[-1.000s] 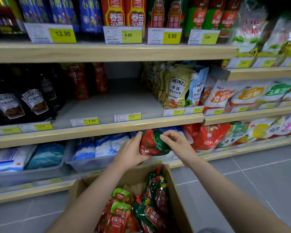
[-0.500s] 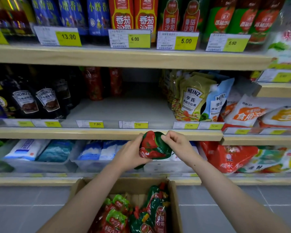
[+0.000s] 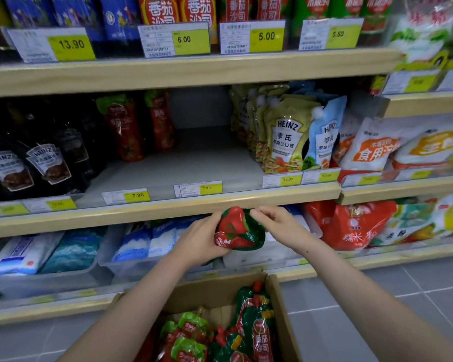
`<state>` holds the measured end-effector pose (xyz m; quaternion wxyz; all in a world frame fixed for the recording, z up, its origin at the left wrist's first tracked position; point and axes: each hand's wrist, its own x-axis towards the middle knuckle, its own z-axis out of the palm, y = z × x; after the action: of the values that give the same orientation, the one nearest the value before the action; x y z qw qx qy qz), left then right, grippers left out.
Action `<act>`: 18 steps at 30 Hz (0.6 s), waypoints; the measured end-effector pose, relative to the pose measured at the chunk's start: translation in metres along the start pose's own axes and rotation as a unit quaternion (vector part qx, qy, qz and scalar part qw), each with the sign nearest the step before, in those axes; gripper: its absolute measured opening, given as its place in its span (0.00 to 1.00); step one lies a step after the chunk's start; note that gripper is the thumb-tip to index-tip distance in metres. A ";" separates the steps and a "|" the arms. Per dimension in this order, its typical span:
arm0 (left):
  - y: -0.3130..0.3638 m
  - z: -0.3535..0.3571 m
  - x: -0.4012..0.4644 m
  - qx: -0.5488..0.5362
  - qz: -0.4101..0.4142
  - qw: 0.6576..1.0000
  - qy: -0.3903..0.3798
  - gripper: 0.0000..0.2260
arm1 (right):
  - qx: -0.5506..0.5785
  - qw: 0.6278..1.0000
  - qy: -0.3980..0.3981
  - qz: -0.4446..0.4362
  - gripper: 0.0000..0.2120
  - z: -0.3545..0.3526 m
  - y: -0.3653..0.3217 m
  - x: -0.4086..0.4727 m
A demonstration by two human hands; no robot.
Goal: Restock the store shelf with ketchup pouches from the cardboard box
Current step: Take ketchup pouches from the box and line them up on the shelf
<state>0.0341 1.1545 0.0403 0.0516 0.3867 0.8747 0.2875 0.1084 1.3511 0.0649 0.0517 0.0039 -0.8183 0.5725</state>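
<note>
A red and green ketchup pouch [image 3: 237,229] is held up in front of the middle shelf's wooden edge [image 3: 168,209]. My left hand [image 3: 200,241] grips its left side and bottom, and my right hand [image 3: 275,222] pinches its upper right corner. Below, the open cardboard box [image 3: 281,309] stands on the floor with several more ketchup pouches [image 3: 254,325] inside. Two ketchup pouches [image 3: 127,126] stand at the back of the middle shelf, with bare grey shelf floor [image 3: 194,163] in front of them.
Dark Heinz sauce pouches [image 3: 45,163] fill the shelf's left side, and Heinz salad dressing pouches [image 3: 288,137] stand on its right. Price tags [image 3: 198,188] line the shelf edge. Clear bins of salt bags [image 3: 71,253] sit on the bottom shelf. Grey floor tiles [image 3: 377,296] lie to the right.
The view has shifted closer and slightly left toward the shelf. Both hands keep hold of the pouch, now a little higher against the shelf edge.
</note>
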 end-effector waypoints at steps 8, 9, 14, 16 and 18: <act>0.029 -0.005 0.021 0.198 0.108 0.974 -0.017 0.27 | -0.153 0.986 -0.045 0.049 0.21 -0.022 -0.022 -0.019; 0.028 -0.011 0.021 0.199 0.102 0.974 -0.021 0.28 | -0.130 0.989 -0.038 0.057 0.20 -0.028 -0.022 -0.023; 0.008 -0.048 0.021 0.104 0.020 0.992 -0.062 0.23 | -0.061 0.994 -0.029 0.082 0.19 -0.050 -0.013 -0.044; 0.015 -0.052 0.024 0.049 0.030 0.996 -0.070 0.15 | -0.075 0.993 -0.039 0.083 0.19 -0.052 -0.011 -0.046; 0.026 -0.057 0.030 0.015 0.053 0.996 -0.063 0.13 | -0.117 0.987 -0.063 0.091 0.22 -0.050 -0.012 -0.045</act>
<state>0.0130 1.1633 0.1055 0.0852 0.4510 0.8521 0.2516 0.1582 1.3909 0.0892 -0.0520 -0.0402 -0.8784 0.4734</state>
